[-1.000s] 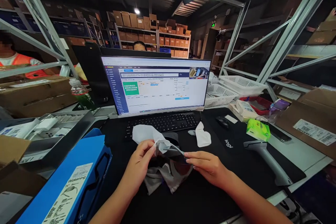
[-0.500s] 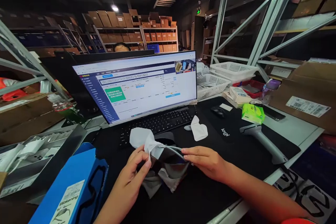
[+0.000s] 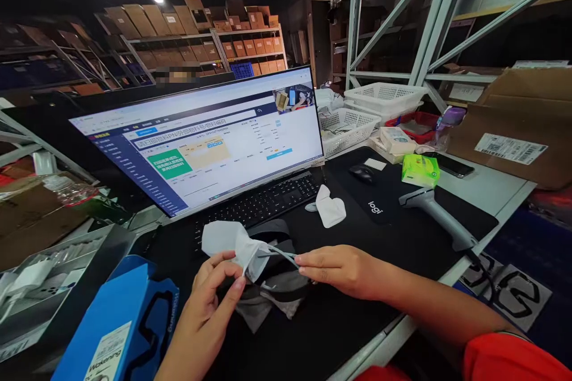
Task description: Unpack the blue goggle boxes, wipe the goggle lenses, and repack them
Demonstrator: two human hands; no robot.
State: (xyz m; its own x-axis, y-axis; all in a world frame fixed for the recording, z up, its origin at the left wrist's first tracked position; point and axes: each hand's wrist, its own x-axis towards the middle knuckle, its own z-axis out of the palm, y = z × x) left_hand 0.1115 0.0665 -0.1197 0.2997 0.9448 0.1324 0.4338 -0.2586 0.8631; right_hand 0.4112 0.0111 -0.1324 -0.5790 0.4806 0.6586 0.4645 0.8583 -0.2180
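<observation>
My left hand (image 3: pixel 214 292) pinches a white paper-like wrapper (image 3: pixel 230 243) that is twisted round one end of a dark curved item (image 3: pixel 277 262). My right hand (image 3: pixel 342 271) pinches the other end of that dark item. A grey cloth pouch (image 3: pixel 263 303) lies under both hands on the black desk mat (image 3: pixel 375 238). What the dark item is I cannot make out. Both hands hover just in front of the black keyboard (image 3: pixel 259 202).
A monitor (image 3: pixel 201 143) stands behind the keyboard. A blue box (image 3: pixel 120 327) lies at my left. On the mat lie a second white wrapper (image 3: pixel 330 209), a mouse (image 3: pixel 361 174) and a grey scanner (image 3: pixel 435 214). Green pack (image 3: pixel 420 169), white baskets (image 3: pixel 384 95) and cardboard box (image 3: pixel 513 125) sit right.
The camera has swung to the right and down, so the desk things slid left in view. My hands have kept their grip, and the white wrapper has been drawn out leftward.
</observation>
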